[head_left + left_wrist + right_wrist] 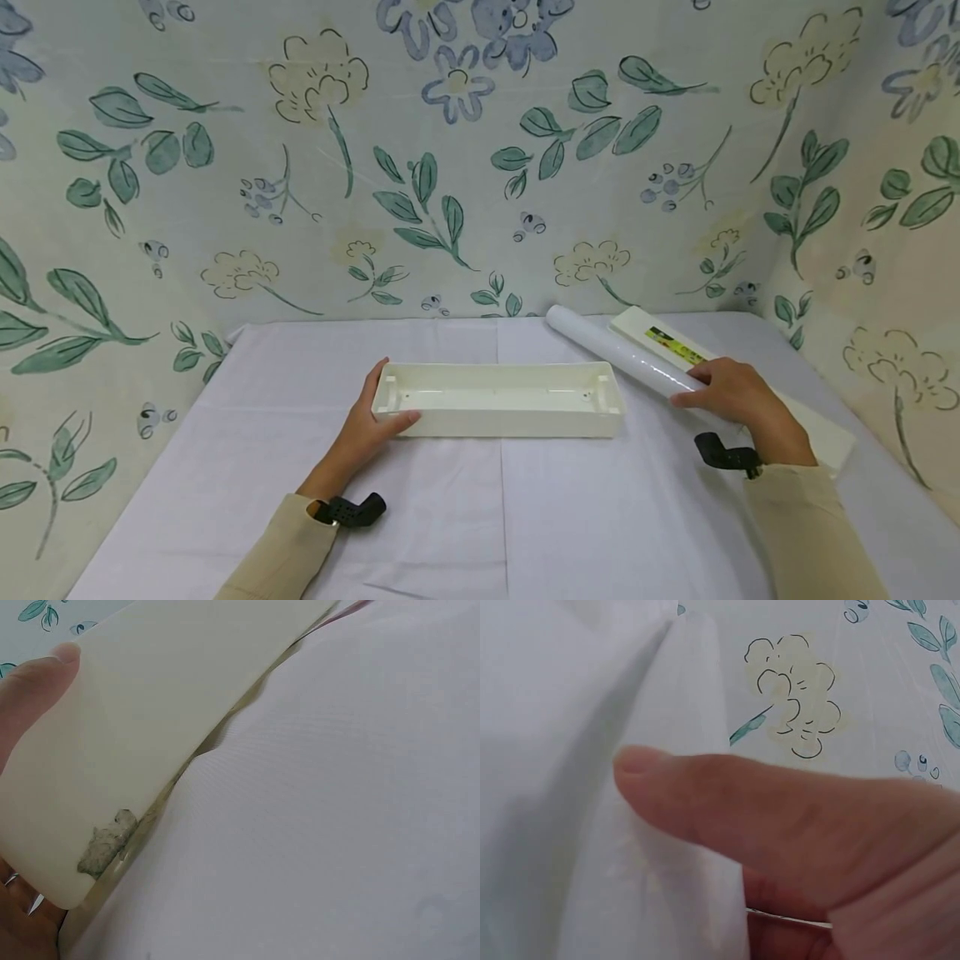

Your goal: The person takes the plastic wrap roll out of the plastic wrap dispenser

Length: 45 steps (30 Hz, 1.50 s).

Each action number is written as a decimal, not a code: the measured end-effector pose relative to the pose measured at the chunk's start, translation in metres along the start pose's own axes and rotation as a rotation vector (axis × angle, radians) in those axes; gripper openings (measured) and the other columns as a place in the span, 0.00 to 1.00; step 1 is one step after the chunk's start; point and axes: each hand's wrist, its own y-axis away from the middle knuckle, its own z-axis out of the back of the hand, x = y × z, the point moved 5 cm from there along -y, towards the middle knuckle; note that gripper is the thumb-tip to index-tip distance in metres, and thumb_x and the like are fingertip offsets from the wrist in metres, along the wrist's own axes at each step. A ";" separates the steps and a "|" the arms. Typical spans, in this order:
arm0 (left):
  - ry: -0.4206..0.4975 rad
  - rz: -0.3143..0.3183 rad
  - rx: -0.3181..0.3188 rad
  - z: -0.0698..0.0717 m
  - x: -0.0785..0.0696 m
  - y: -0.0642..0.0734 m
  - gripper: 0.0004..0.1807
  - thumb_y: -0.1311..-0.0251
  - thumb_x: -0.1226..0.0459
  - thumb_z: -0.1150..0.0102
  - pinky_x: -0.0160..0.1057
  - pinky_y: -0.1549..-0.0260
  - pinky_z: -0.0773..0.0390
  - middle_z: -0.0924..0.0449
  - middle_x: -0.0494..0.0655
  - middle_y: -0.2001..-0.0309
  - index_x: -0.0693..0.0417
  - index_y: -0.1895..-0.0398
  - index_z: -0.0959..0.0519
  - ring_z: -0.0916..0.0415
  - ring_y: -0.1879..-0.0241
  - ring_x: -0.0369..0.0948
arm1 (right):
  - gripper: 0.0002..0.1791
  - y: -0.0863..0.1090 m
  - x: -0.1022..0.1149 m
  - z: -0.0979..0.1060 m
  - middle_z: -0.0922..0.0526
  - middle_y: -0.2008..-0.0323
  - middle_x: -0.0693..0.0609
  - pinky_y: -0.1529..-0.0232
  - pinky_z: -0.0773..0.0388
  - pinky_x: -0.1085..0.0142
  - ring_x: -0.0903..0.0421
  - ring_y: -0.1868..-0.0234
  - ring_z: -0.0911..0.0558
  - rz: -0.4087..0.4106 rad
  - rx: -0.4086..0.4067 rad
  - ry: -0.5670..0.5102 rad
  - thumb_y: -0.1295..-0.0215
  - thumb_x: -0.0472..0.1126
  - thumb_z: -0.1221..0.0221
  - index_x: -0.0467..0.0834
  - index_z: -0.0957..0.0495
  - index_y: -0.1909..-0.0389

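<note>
A long cream plastic box (pixel 495 424), its hollow side up, lies across the middle of the table. My left hand (pixel 369 427) grips its left end, thumb over the near wall and fingers behind. The left wrist view has the box's smooth wall (pixel 165 682) close up, with a greyish patch (pixel 109 844) near its lower edge. To the right, my right hand (pixel 738 402) holds the near part of a roll of clear plastic wrap (pixel 622 350), which lies at a slant. In the right wrist view the thumb (pixel 682 787) presses along the roll (pixel 682 712).
Beside the roll, partly under my right hand and forearm, lies a long cream cover (pixel 817 425) with a yellow-green label (pixel 667 340). A white cloth (pixel 450 517) covers the table. Flower-patterned fabric (pixel 480 217) hangs behind it and at the sides.
</note>
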 end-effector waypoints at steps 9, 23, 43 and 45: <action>-0.003 0.005 0.000 0.000 0.001 -0.001 0.56 0.48 0.51 0.30 0.61 0.36 0.45 0.43 0.50 0.29 0.38 0.23 0.59 0.42 0.33 0.51 | 0.41 -0.002 -0.002 -0.001 0.25 0.54 0.32 0.65 0.29 0.52 0.38 0.59 0.28 0.006 0.007 0.021 0.50 0.54 0.29 0.28 0.27 0.44; 0.013 0.019 0.005 0.000 0.000 0.002 0.56 0.48 0.50 0.30 0.61 0.35 0.48 0.45 0.50 0.28 0.36 0.23 0.59 0.46 0.30 0.52 | 0.42 -0.005 -0.002 -0.004 0.26 0.52 0.31 0.62 0.30 0.49 0.38 0.57 0.29 0.020 0.001 0.034 0.51 0.54 0.29 0.28 0.28 0.43; 0.033 0.003 0.005 0.000 0.000 0.000 0.58 0.50 0.49 0.29 0.61 0.35 0.47 0.45 0.47 0.28 0.33 0.24 0.59 0.45 0.31 0.50 | 0.44 0.000 -0.002 -0.006 0.28 0.48 0.28 0.61 0.26 0.44 0.34 0.57 0.30 -0.052 0.010 0.014 0.51 0.50 0.28 0.29 0.32 0.37; 0.036 0.002 0.006 0.000 0.000 0.001 0.58 0.50 0.49 0.29 0.61 0.35 0.47 0.45 0.47 0.28 0.34 0.23 0.59 0.44 0.31 0.50 | 0.44 0.001 -0.001 -0.006 0.29 0.48 0.28 0.61 0.26 0.44 0.34 0.57 0.30 -0.054 0.010 0.016 0.51 0.50 0.28 0.29 0.33 0.37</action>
